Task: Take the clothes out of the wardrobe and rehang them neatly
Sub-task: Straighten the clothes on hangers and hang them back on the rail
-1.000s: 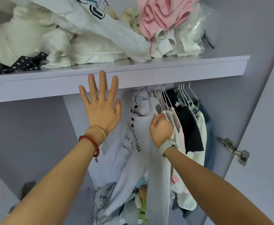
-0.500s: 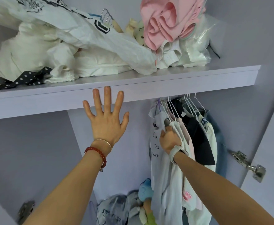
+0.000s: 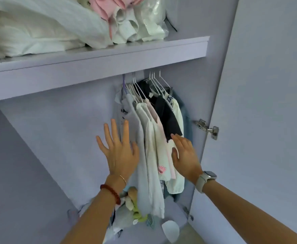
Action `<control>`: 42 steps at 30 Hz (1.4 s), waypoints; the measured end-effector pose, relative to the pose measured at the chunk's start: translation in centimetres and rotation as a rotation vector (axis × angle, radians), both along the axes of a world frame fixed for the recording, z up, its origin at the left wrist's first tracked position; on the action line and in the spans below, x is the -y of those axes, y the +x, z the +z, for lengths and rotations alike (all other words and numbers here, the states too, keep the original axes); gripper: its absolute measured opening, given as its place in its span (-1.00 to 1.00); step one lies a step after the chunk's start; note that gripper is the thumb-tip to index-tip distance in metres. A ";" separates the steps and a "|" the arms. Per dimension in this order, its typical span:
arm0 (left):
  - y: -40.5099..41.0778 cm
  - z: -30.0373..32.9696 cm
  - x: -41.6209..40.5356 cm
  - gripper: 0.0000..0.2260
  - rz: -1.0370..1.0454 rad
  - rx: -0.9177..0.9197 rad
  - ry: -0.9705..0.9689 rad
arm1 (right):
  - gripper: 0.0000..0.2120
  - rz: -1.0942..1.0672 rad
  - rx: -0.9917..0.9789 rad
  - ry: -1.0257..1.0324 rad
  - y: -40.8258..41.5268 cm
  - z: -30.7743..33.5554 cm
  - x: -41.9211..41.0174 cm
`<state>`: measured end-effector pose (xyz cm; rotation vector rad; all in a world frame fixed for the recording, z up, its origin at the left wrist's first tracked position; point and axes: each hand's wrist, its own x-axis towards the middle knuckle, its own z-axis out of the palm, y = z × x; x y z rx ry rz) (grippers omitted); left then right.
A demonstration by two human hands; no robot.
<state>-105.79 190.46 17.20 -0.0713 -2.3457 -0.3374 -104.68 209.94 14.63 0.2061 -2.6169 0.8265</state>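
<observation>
Several small garments [image 3: 153, 131] hang on white wire hangers [image 3: 154, 81] under a lilac wardrobe shelf [image 3: 109, 64]: pale blue and white ones at the left, a pink one, a black one [image 3: 167, 118], cream and denim at the right. My left hand [image 3: 119, 152] is spread flat with straight fingers at the left side of the bunch, by the pale blue garment. My right hand [image 3: 184, 154] is held flat with straight fingers at the right side, in front of the cream garment below the black one. Neither hand holds anything.
White bedding [image 3: 38, 29] and pink and white clothes [image 3: 126, 16] are piled on the shelf above. Crumpled clothes and a soft toy [image 3: 131, 205] lie on the wardrobe floor. The open door [image 3: 267, 103] with its metal hinge [image 3: 207, 129] stands at the right.
My right hand has let go of the garment it gripped near the hangers and dropped lower, fingers straight. My left hand has come down from the shelf edge to the left of the clothes.
</observation>
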 end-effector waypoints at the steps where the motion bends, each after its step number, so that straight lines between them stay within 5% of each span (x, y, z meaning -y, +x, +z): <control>1: 0.6 -1.7 -1.9 -0.42 -0.054 0.085 0.014 | -0.46 -0.040 0.048 0.013 1.4 -1.1 -1.6; 9: 8.2 -11.1 -19.1 -0.49 -0.575 0.520 -0.116 | -0.42 -0.591 0.382 0.016 18.8 -8.8 -15.8; 14: 16.0 -13.9 -30.5 -0.51 -0.941 0.612 -0.218 | -0.51 -0.935 0.559 -0.064 33.3 -12.6 -22.2; 24: 39.2 -22.1 -47.0 -0.61 -1.532 0.753 -0.721 | -0.57 -1.540 0.794 -0.459 60.7 -21.7 -26.9; 33: 56.0 -32.6 -52.1 -0.53 -1.695 1.053 -1.002 | -0.57 -1.934 0.899 -0.743 79.8 -29.6 -29.1; 42: 61.8 -39.4 -53.5 -0.46 -1.646 1.040 -1.435 | -0.64 -2.202 0.811 -0.794 92.1 -35.4 -35.7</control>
